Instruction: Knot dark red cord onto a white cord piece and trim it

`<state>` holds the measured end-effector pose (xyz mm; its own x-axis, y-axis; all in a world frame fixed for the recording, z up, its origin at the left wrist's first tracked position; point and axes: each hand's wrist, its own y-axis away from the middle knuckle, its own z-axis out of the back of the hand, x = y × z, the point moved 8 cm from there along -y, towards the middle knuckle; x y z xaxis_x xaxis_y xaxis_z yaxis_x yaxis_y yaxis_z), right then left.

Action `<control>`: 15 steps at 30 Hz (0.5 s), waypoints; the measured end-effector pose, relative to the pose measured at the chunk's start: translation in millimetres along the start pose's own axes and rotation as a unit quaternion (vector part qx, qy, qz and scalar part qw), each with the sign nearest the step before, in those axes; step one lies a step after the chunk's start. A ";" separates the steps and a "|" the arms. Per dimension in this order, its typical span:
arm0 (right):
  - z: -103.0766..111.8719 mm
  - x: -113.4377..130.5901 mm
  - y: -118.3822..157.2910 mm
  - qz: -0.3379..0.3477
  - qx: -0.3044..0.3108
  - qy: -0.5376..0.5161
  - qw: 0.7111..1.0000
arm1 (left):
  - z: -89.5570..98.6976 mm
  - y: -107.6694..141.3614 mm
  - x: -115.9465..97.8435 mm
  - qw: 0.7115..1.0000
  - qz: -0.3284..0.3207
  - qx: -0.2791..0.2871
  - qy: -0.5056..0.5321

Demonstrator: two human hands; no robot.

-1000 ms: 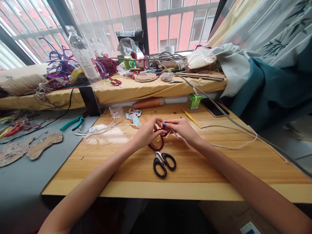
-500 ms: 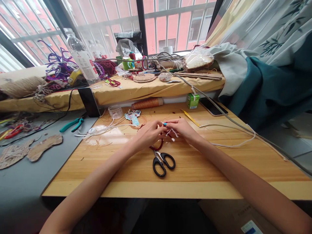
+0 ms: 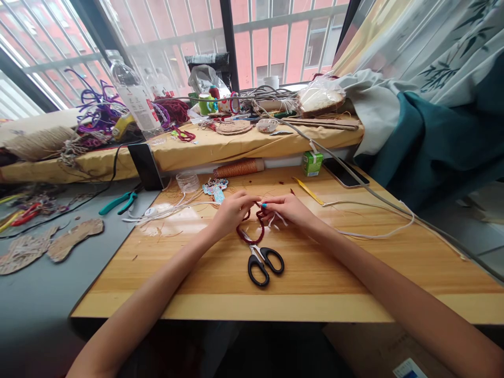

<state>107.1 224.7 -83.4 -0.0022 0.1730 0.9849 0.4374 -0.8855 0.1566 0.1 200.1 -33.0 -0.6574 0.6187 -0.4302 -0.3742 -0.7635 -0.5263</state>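
My left hand (image 3: 235, 211) and my right hand (image 3: 289, 209) are close together over the wooden table, fingers pinched. Both grip a dark red braided cord (image 3: 261, 231), whose loop hangs down between them. A small blue bead (image 3: 264, 206) shows at my right fingertips. White cord ends (image 3: 280, 218) dangle below my right hand. Just under the loop lie black-handled scissors (image 3: 258, 266), their blades partly covered by the cord. Exactly how the fingers hold the cord is too small to make out.
Behind my hands are a clear cup (image 3: 188, 182), a patterned card (image 3: 216, 189), an orange thread spool (image 3: 239, 167), a green box (image 3: 312, 163) and a phone (image 3: 345, 172). Teal pliers (image 3: 118, 202) lie left. A grey cable (image 3: 354, 185) crosses the right side.
My left hand has shifted slightly left, away from my right hand. More of the dark red loop now shows between them.
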 end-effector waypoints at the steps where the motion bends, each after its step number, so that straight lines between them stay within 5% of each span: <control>1: 0.3 0.6 0.2 0.002 -0.002 -0.001 1.000 | -0.6 0.3 -1.3 1.000 -0.008 -0.005 0.002; 15: -2.4 1.3 3.4 0.003 0.000 -0.033 0.999 | -5.6 2.6 -7.0 1.000 0.025 0.002 0.017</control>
<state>106.4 220.9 -81.4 0.0591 0.1962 0.9788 0.4370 -0.8866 0.1514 7.4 194.9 -35.4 -0.6523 0.5858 -0.4810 -0.3446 -0.7944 -0.5001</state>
